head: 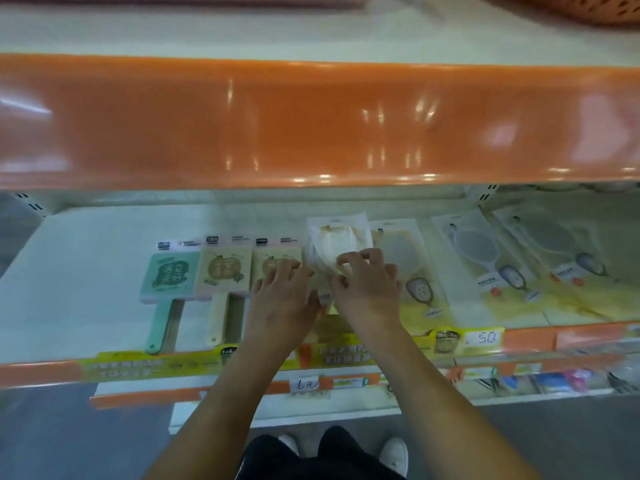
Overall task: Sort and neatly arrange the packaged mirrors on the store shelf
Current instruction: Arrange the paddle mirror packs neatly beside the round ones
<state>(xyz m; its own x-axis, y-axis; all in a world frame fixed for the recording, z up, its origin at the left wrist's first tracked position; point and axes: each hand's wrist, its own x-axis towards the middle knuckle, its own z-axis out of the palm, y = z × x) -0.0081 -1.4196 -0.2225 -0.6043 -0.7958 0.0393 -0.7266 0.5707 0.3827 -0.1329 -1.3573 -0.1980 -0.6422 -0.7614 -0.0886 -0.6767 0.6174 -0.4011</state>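
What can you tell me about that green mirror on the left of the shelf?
The green hand mirror lies flat on the white shelf, leftmost in its row. It has a squarish mint-green head under a printed card, and a long handle pointing toward the shelf's front edge. It touches the beige mirror beside it; neither hand touches it.

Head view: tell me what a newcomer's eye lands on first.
The glossy orange shelf edge fills the upper half. Below it, mid-shelf, the left hand rests on a beige handled mirror while the right hand curls over a white packaged mirror. A green handled mirror lies leftmost.
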